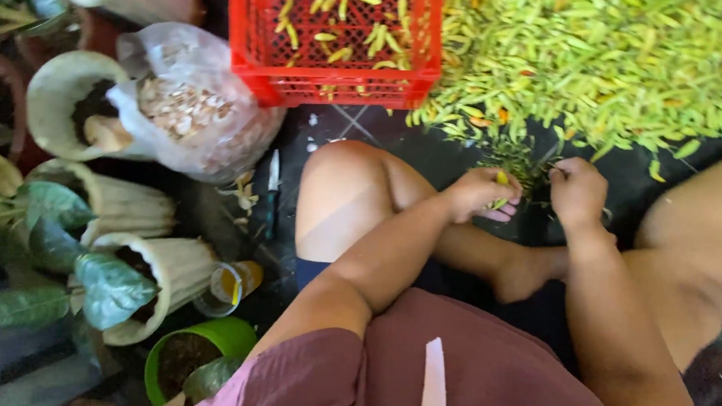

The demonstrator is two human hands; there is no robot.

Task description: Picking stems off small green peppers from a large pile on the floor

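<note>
Seated on the floor, we pinch a yellow-green pod in our left hand; our right hand closes on its stem. The pod heap lies at one o'clock, red crate at twelve, within reach.

Red crate at far centre. Clear bag of pale peelings just left of it. Knife on dark floor near the bag. Cream pots with leafy plants along left; green pot nearest; small jar beside it
</note>
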